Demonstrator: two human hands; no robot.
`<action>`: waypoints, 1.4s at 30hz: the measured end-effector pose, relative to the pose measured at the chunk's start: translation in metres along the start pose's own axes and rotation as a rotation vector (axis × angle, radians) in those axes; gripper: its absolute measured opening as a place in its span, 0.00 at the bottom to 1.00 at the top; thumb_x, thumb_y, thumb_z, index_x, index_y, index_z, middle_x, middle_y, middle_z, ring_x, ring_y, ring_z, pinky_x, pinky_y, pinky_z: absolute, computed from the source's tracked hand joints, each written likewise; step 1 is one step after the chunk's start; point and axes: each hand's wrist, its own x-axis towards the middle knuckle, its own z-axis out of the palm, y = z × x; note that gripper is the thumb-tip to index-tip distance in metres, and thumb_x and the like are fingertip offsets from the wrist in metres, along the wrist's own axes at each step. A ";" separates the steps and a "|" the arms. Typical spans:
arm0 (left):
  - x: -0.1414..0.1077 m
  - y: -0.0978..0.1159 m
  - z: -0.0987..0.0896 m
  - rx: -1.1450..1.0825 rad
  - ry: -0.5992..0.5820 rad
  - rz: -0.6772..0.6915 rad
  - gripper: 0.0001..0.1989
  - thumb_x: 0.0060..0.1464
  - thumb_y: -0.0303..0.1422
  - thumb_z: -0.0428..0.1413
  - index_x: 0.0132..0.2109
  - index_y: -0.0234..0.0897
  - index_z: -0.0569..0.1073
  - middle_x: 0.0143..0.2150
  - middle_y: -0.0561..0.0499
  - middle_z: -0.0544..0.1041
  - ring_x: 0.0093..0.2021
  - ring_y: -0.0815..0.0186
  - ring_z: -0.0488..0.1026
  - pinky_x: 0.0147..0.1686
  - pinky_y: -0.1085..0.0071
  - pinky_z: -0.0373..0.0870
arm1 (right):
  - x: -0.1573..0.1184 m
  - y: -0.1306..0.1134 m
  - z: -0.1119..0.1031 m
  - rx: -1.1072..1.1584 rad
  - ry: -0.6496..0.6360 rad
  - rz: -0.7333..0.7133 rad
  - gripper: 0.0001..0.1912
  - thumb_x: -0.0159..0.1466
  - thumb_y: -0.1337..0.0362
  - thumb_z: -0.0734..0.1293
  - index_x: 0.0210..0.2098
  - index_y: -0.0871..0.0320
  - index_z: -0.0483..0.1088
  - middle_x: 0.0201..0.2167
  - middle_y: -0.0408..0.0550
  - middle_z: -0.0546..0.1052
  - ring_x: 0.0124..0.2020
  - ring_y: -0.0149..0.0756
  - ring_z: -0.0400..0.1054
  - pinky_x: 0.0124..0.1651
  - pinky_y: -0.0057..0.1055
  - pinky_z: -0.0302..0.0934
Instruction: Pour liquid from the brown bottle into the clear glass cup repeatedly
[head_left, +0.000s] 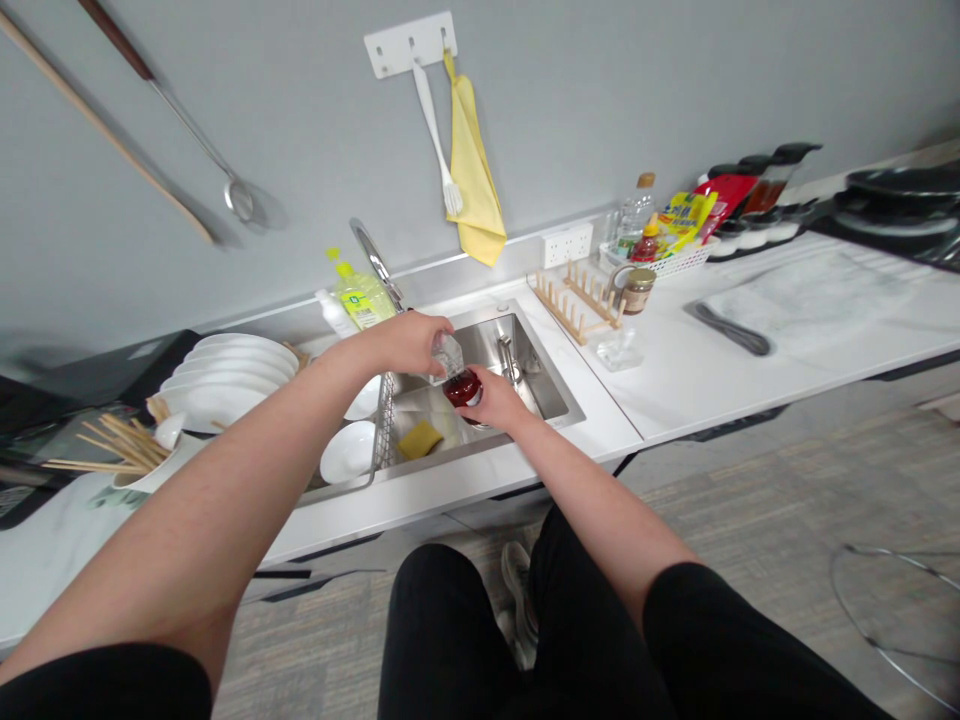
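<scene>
Head view: left hand [409, 342] is up over the sink, fingers curled around a clear, faceted glass piece [448, 356], gripping it from above, not spread. Right hand [493, 400] is curled under and around a round dark red glass jar [461, 389], glossy surface, held just below the glass piece and touching or almost touching it, can't tell which. Both things are held in the air over the stainless steel sink [544, 375], hands close together. Brushed metal basin with straight walls and a rounded-corner rim; its far wall is just past the hands, and there is some room between the hands and the right wall. Below the hands lie a rough yellow sponge [420, 440] and a smooth white bowl [347, 452], beside a wire rack [385, 420] along the sink's left side. Curved metal faucet [375, 262] is beyond the left hand. Left of the left arm is a stack of white plates [225, 375], with wooden chopsticks [112, 445] further left. Right of the right hand, on the white stone counter [712, 405], stand a slotted wooden dish rack [577, 305] and a clear drinking glass [616, 350].
</scene>
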 end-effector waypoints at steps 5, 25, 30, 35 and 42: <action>0.000 0.002 -0.001 0.010 -0.007 -0.015 0.44 0.51 0.48 0.70 0.72 0.38 0.74 0.58 0.42 0.86 0.56 0.50 0.83 0.55 0.64 0.75 | 0.000 0.002 0.001 -0.014 -0.003 -0.001 0.43 0.54 0.57 0.87 0.65 0.53 0.74 0.58 0.55 0.85 0.58 0.57 0.82 0.61 0.50 0.75; 0.002 0.007 -0.007 0.020 -0.052 -0.025 0.43 0.51 0.48 0.69 0.72 0.40 0.75 0.60 0.43 0.85 0.58 0.50 0.83 0.56 0.65 0.75 | 0.000 -0.004 -0.001 -0.007 -0.025 0.007 0.41 0.54 0.57 0.86 0.64 0.52 0.74 0.57 0.54 0.85 0.59 0.56 0.82 0.61 0.49 0.75; 0.002 0.010 -0.010 0.031 -0.061 -0.023 0.42 0.51 0.47 0.69 0.71 0.40 0.75 0.59 0.43 0.86 0.57 0.50 0.83 0.56 0.65 0.75 | 0.000 -0.005 -0.002 -0.014 -0.025 0.007 0.40 0.55 0.57 0.86 0.64 0.52 0.74 0.57 0.54 0.86 0.58 0.57 0.82 0.61 0.49 0.75; 0.003 0.008 -0.009 0.028 -0.061 -0.013 0.42 0.51 0.47 0.69 0.71 0.40 0.75 0.58 0.43 0.86 0.56 0.50 0.83 0.55 0.64 0.75 | 0.000 -0.002 0.000 -0.011 -0.029 0.013 0.42 0.54 0.58 0.86 0.65 0.51 0.74 0.59 0.54 0.85 0.59 0.56 0.82 0.63 0.50 0.75; 0.002 0.007 -0.008 0.024 -0.054 -0.012 0.41 0.50 0.46 0.69 0.70 0.40 0.75 0.57 0.44 0.86 0.55 0.51 0.83 0.54 0.65 0.75 | 0.000 -0.004 -0.001 0.004 -0.031 0.005 0.41 0.54 0.59 0.86 0.64 0.52 0.74 0.57 0.54 0.85 0.59 0.56 0.82 0.62 0.49 0.75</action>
